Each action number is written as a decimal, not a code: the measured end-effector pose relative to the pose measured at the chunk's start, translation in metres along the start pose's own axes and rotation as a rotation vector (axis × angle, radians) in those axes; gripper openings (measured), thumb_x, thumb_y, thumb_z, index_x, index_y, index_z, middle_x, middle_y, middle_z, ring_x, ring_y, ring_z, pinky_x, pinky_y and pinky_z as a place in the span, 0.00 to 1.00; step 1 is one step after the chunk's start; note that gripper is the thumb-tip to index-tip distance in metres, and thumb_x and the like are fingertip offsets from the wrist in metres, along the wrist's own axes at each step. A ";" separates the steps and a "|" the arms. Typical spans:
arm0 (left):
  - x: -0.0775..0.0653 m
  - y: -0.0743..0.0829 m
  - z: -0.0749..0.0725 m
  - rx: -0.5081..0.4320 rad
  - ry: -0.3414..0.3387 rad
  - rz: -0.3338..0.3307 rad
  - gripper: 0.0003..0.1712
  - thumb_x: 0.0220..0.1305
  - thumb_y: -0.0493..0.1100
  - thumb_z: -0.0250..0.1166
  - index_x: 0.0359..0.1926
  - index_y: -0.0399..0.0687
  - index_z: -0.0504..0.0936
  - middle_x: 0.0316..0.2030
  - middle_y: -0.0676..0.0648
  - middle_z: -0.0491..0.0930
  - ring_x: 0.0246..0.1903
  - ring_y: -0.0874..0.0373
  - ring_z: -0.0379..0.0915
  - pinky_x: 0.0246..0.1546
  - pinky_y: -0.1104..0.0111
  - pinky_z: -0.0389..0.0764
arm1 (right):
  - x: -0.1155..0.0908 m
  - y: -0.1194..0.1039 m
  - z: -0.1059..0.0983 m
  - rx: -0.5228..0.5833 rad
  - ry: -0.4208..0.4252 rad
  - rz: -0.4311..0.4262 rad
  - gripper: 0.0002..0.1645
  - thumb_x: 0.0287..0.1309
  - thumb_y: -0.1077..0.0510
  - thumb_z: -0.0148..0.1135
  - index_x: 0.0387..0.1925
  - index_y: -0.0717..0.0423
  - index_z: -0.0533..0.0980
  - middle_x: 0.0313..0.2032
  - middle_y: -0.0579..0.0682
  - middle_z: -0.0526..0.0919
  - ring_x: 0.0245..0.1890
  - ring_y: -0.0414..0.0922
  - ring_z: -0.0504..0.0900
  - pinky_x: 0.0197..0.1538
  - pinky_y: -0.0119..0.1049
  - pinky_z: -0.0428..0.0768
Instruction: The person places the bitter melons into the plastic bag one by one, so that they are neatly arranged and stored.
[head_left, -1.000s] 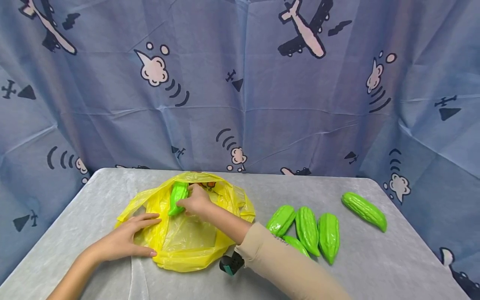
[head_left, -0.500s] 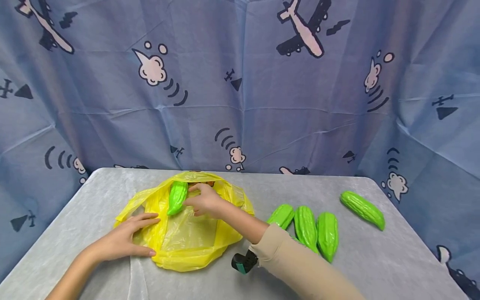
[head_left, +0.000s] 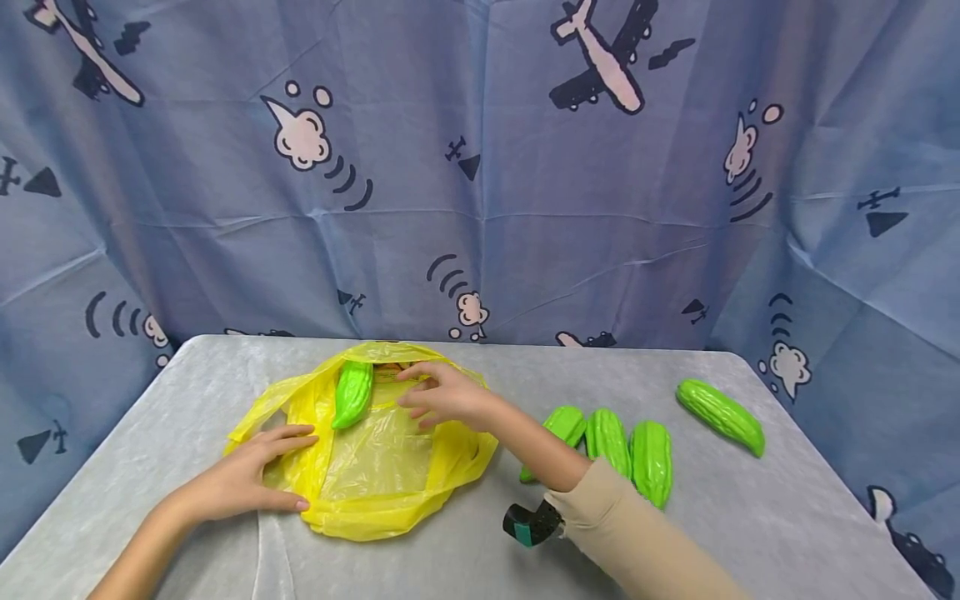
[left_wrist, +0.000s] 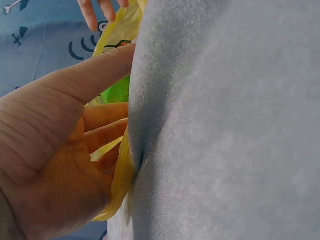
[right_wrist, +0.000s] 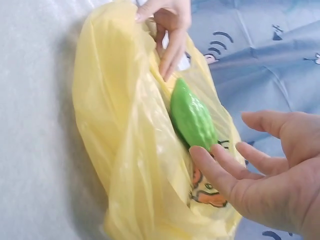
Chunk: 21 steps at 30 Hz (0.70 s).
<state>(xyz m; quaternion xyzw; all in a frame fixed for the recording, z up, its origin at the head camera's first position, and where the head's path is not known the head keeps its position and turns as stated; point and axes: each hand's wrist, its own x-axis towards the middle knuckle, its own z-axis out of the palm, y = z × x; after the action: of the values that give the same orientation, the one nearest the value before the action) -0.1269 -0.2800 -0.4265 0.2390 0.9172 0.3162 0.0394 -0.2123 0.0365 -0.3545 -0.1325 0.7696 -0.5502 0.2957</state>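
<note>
Gourd (head_left: pixel 352 395) lies inside bag's rim (head_left: pixel 375 515), room beside it.

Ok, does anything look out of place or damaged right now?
Nothing looks spilled or damaged. One green gourd stands out slightly: it lies alone toward the right side of the table, apart from the bunched gourds nearer the yellow bag.

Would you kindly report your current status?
Left hand touching thin yellow plastic bag; right hand empty; glossy, ridged green gourd inside open bag; no obstruction visible.
</note>
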 end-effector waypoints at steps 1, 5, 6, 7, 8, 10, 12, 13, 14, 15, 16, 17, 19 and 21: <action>0.000 0.000 0.000 -0.001 -0.001 -0.001 0.47 0.53 0.53 0.83 0.70 0.38 0.77 0.70 0.33 0.72 0.68 0.25 0.65 0.60 0.30 0.70 | -0.002 0.000 -0.003 -0.009 -0.011 -0.011 0.28 0.73 0.63 0.63 0.71 0.62 0.72 0.55 0.62 0.82 0.59 0.64 0.83 0.59 0.53 0.86; 0.000 0.000 0.000 -0.001 0.000 0.000 0.47 0.53 0.53 0.83 0.70 0.38 0.78 0.70 0.33 0.72 0.68 0.25 0.65 0.60 0.29 0.70 | -0.011 0.002 -0.017 -0.060 -0.043 -0.046 0.27 0.75 0.60 0.61 0.72 0.60 0.72 0.57 0.61 0.81 0.60 0.63 0.82 0.59 0.53 0.86; 0.000 0.000 0.000 -0.001 0.001 0.001 0.47 0.53 0.53 0.83 0.70 0.38 0.78 0.70 0.33 0.72 0.68 0.25 0.65 0.60 0.29 0.69 | -0.013 0.002 -0.020 -0.068 -0.046 -0.051 0.27 0.76 0.60 0.61 0.72 0.60 0.72 0.58 0.61 0.81 0.60 0.63 0.82 0.59 0.53 0.86; 0.000 -0.001 0.000 0.000 0.002 0.003 0.47 0.53 0.53 0.83 0.69 0.38 0.78 0.70 0.33 0.72 0.68 0.25 0.65 0.60 0.29 0.69 | -0.016 0.002 -0.024 -0.079 -0.046 -0.060 0.27 0.76 0.60 0.61 0.72 0.60 0.71 0.58 0.62 0.81 0.60 0.63 0.82 0.59 0.53 0.86; 0.000 -0.001 0.000 0.000 0.003 0.004 0.46 0.52 0.53 0.83 0.69 0.38 0.78 0.70 0.33 0.73 0.68 0.25 0.65 0.60 0.29 0.69 | -0.018 0.003 -0.027 -0.085 -0.039 -0.064 0.28 0.76 0.59 0.61 0.72 0.59 0.71 0.59 0.62 0.81 0.60 0.63 0.82 0.59 0.53 0.86; 0.000 -0.001 -0.001 0.001 0.004 0.004 0.46 0.52 0.53 0.83 0.69 0.38 0.78 0.70 0.33 0.73 0.68 0.25 0.65 0.60 0.29 0.69 | -0.022 0.004 -0.034 -0.090 -0.027 -0.076 0.28 0.76 0.59 0.61 0.73 0.60 0.71 0.60 0.63 0.80 0.60 0.63 0.82 0.59 0.53 0.85; 0.000 -0.001 -0.001 0.001 0.003 0.002 0.47 0.52 0.53 0.83 0.69 0.38 0.78 0.70 0.33 0.73 0.68 0.25 0.65 0.60 0.29 0.69 | -0.027 0.005 -0.040 -0.088 -0.015 -0.088 0.28 0.77 0.59 0.60 0.73 0.60 0.70 0.61 0.64 0.80 0.61 0.63 0.82 0.60 0.54 0.85; 0.000 -0.001 -0.001 0.001 0.003 0.001 0.47 0.52 0.53 0.83 0.69 0.38 0.78 0.70 0.33 0.73 0.68 0.25 0.65 0.60 0.29 0.69 | -0.029 0.006 -0.043 -0.086 -0.013 -0.098 0.29 0.77 0.60 0.60 0.74 0.62 0.69 0.62 0.65 0.79 0.61 0.64 0.81 0.60 0.54 0.85; 0.000 -0.001 -0.001 0.001 0.003 -0.001 0.47 0.52 0.53 0.83 0.69 0.38 0.78 0.70 0.33 0.73 0.68 0.25 0.65 0.60 0.29 0.69 | -0.031 0.007 -0.047 -0.083 -0.009 -0.109 0.29 0.77 0.60 0.59 0.74 0.63 0.68 0.62 0.66 0.78 0.61 0.64 0.81 0.60 0.55 0.85; 0.000 -0.001 -0.001 0.002 0.003 -0.001 0.47 0.52 0.53 0.83 0.69 0.38 0.78 0.70 0.33 0.73 0.68 0.25 0.65 0.60 0.29 0.69 | -0.034 0.008 -0.050 -0.082 -0.005 -0.117 0.29 0.77 0.60 0.59 0.74 0.64 0.68 0.62 0.67 0.78 0.61 0.65 0.81 0.60 0.55 0.85; 0.000 -0.001 -0.001 0.001 0.004 0.000 0.47 0.52 0.53 0.83 0.69 0.38 0.78 0.70 0.33 0.73 0.68 0.25 0.65 0.60 0.29 0.69 | -0.036 0.008 -0.054 -0.079 -0.001 -0.125 0.30 0.78 0.60 0.59 0.74 0.64 0.67 0.63 0.67 0.77 0.61 0.65 0.81 0.60 0.55 0.85; 0.000 0.000 -0.001 0.003 0.005 0.002 0.47 0.52 0.53 0.83 0.69 0.38 0.78 0.70 0.33 0.73 0.68 0.25 0.65 0.60 0.29 0.69 | -0.039 0.009 -0.058 -0.076 0.005 -0.130 0.30 0.78 0.60 0.58 0.75 0.65 0.67 0.63 0.68 0.77 0.61 0.66 0.81 0.60 0.56 0.84; 0.000 0.000 -0.001 0.004 0.007 0.005 0.46 0.52 0.53 0.83 0.69 0.38 0.78 0.70 0.33 0.73 0.68 0.25 0.66 0.60 0.29 0.69 | -0.045 0.010 -0.066 -0.081 0.020 -0.139 0.30 0.78 0.60 0.58 0.75 0.64 0.66 0.64 0.69 0.76 0.61 0.66 0.80 0.60 0.56 0.84; 0.000 0.000 -0.001 0.004 0.008 0.007 0.46 0.52 0.54 0.83 0.69 0.38 0.78 0.70 0.33 0.73 0.68 0.25 0.66 0.60 0.29 0.69 | -0.051 0.011 -0.074 -0.087 0.039 -0.140 0.30 0.78 0.60 0.57 0.75 0.63 0.66 0.65 0.70 0.75 0.62 0.67 0.80 0.60 0.56 0.84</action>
<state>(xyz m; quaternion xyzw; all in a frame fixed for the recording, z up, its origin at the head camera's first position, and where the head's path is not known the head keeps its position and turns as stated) -0.1268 -0.2804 -0.4258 0.2411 0.9172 0.3154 0.0338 -0.2150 0.1241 -0.3326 -0.1879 0.7872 -0.5381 0.2353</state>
